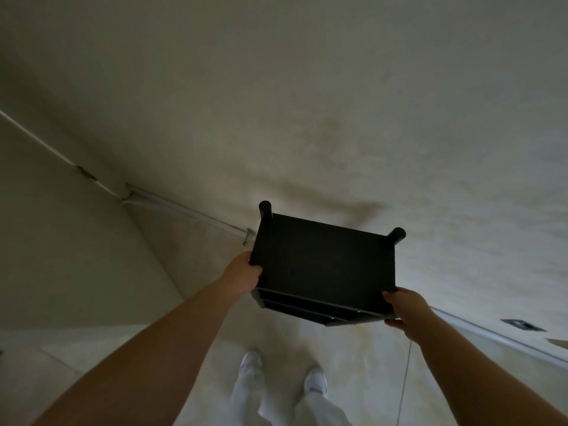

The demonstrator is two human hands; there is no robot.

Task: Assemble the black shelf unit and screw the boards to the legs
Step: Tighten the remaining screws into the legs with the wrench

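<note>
Both hands, left hand (242, 273) and right hand (407, 312), gripping side edges of black shelf unit (325, 265), near wall (307, 103), bare floor (353, 358) below.

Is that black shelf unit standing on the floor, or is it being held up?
Held up. Left hand and right hand grip opposite ends of the black shelf unit; whether it touches the floor cannot be told.

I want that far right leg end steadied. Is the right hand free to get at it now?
Probably not: the right hand grips the shelf unit at its near corner; the leg end sits at the far corner.
</note>
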